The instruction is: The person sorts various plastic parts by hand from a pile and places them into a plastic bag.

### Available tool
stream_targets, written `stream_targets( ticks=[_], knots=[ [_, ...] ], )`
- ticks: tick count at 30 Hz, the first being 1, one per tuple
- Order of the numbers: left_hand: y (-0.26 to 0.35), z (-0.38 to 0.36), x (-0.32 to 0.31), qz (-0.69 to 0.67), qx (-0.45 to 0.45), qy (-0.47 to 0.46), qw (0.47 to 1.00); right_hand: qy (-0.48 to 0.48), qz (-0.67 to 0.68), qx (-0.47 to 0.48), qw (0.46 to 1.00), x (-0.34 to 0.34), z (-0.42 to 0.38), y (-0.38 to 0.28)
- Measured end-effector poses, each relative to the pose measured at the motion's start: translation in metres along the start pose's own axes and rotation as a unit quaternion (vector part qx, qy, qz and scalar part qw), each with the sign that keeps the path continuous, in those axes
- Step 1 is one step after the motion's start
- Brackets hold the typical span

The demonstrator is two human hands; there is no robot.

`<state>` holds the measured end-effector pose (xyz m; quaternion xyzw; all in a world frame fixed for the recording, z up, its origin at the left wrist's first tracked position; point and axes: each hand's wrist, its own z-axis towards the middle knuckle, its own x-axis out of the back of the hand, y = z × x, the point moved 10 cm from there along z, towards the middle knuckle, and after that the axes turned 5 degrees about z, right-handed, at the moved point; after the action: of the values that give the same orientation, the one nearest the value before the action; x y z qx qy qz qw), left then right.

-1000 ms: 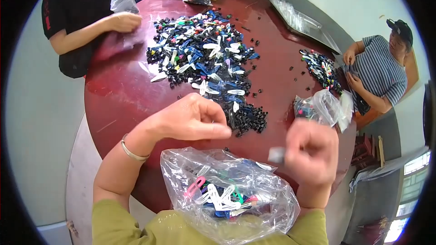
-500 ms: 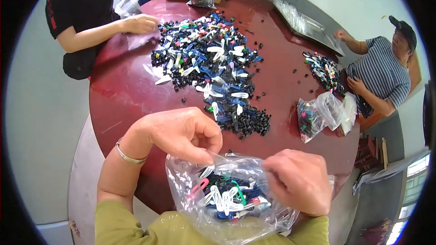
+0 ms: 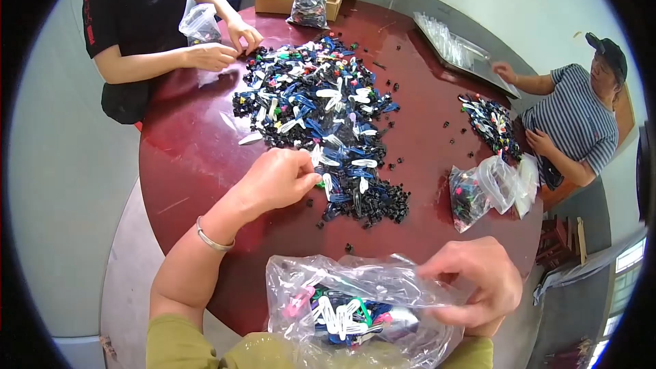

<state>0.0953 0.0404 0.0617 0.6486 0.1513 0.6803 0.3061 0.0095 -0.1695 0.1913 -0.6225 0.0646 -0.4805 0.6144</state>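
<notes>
The room has pale walls [image 3: 519,0], and the round bench [image 3: 198,191] has a dark red, glossy top. On it lies a big heap of hair clips [image 3: 294,92], mostly black, blue & white. The clear bag [image 3: 393,280], partly filled w/ such clips, is at the bench's near edge. L hand [image 3: 280,176] is at the near left side of the heap; its fingers are bent, tips close together, but I cannot tell if a clip is pinched. R hand [image 3: 482,280] is at the bag's right side, thumb and fingers apart, w/ film between them.

Poss. trouble: the bag is soft & close to the edge, so a weak hold could let it slide and spill. Its mouth looks loose; if it folds in, a clip may drop outside. The small black clips [image 3: 379,205] could be swept off by a forearm.

Writing: none I can read. The black shirt [image 3: 143,0] across the bench has red marks, too small to make out; the zip bag [image 3: 309,1] by the cardboard box [image 3: 270,5] shows no readable label.
</notes>
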Motion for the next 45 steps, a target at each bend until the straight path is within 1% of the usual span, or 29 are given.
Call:
stream_targets(
  ticks=[1,2,3,4,5,7,8,9,10,11,13,14,17,19,21,24,27,30,33,36,39,42,45],
  knots=[
    [0.005,-0.001,0.005,0.088,-0.026,0.034,0.995,-0.060,0.078,-0.061,0.993,-0.004,0.005,0.018],
    [0.002,-0.003,0.001,0.073,0.012,0.004,0.997,-0.026,0.178,-0.068,0.981,0.002,0.009,0.043],
    [0.002,-0.004,-0.003,0.083,0.008,-0.018,0.996,0.088,0.287,-0.150,0.942,0.004,0.010,0.068],
    [0.002,-0.005,-0.008,0.092,0.004,-0.041,0.995,0.092,0.267,-0.131,0.950,0.009,0.024,0.090],
    [0.001,-0.006,-0.013,0.102,-0.001,-0.063,0.993,0.122,0.219,-0.199,0.948,0.012,0.028,0.118],
    [0.002,-0.006,-0.020,0.077,-0.014,-0.090,0.993,0.172,0.112,-0.228,0.952,0.001,0.034,0.158],
    [0.006,-0.008,-0.021,0.061,-0.024,-0.102,0.993,0.130,0.051,-0.143,0.980,-0.009,0.042,0.160],
    [0.011,-0.011,-0.022,0.045,-0.035,-0.116,0.992,0.088,-0.009,-0.058,0.994,-0.021,0.049,0.147],
    [0.015,-0.014,-0.024,0.057,-0.024,-0.140,0.988,0.077,-0.081,-0.033,0.993,-0.028,0.049,0.142],
    [0.018,-0.015,-0.025,0.074,-0.034,-0.134,0.988,0.079,-0.135,0.014,0.988,-0.035,0.050,0.131],
    [0.023,-0.017,-0.028,0.108,-0.055,-0.122,0.985,0.058,-0.204,0.030,0.977,-0.050,0.054,0.117],
    [0.024,-0.018,-0.031,0.101,-0.046,-0.147,0.983,0.049,-0.211,0.026,0.976,-0.055,0.056,0.115],
    [0.022,-0.015,-0.038,0.102,-0.052,-0.111,0.987,0.068,-0.264,0.043,0.961,-0.056,0.059,0.121],
    [0.023,-0.013,-0.037,0.107,-0.057,-0.074,0.990,0.110,-0.292,0.045,0.949,-0.046,0.058,0.123],
    [0.023,-0.012,-0.036,0.114,-0.058,-0.049,0.991,0.125,-0.249,0.012,0.960,-0.038,0.054,0.136],
    [0.025,-0.011,-0.036,0.127,-0.071,-0.032,0.989,0.124,-0.214,0.012,0.969,-0.032,0.051,0.142],
    [0.027,-0.013,-0.032,0.116,-0.094,0.006,0.989,0.113,-0.219,0.004,0.969,-0.031,0.050,0.136],
    [0.030,-0.012,-0.030,0.116,-0.106,0.025,0.987,0.091,-0.258,-0.043,0.961,-0.029,0.046,0.138],
    [0.031,-0.013,-0.029,0.115,-0.112,0.037,0.986,0.103,-0.262,-0.042,0.959,-0.029,0.045,0.139],
    [0.031,-0.013,-0.029,0.119,-0.111,0.038,0.986,0.135,-0.233,-0.027,0.963,-0.027,0.046,0.136],
    [0.032,-0.013,-0.028,0.102,-0.116,0.044,0.987,0.152,-0.129,-0.068,0.977,-0.020,0.045,0.142],
    [0.031,-0.012,-0.029,0.098,-0.112,0.036,0.988,0.154,-0.007,-0.094,0.984,-0.017,0.042,0.163],
    [0.032,-0.013,-0.029,0.094,-0.099,0.018,0.991,0.146,0.166,-0.208,0.953,-0.024,0.034,0.180]
  ],
)
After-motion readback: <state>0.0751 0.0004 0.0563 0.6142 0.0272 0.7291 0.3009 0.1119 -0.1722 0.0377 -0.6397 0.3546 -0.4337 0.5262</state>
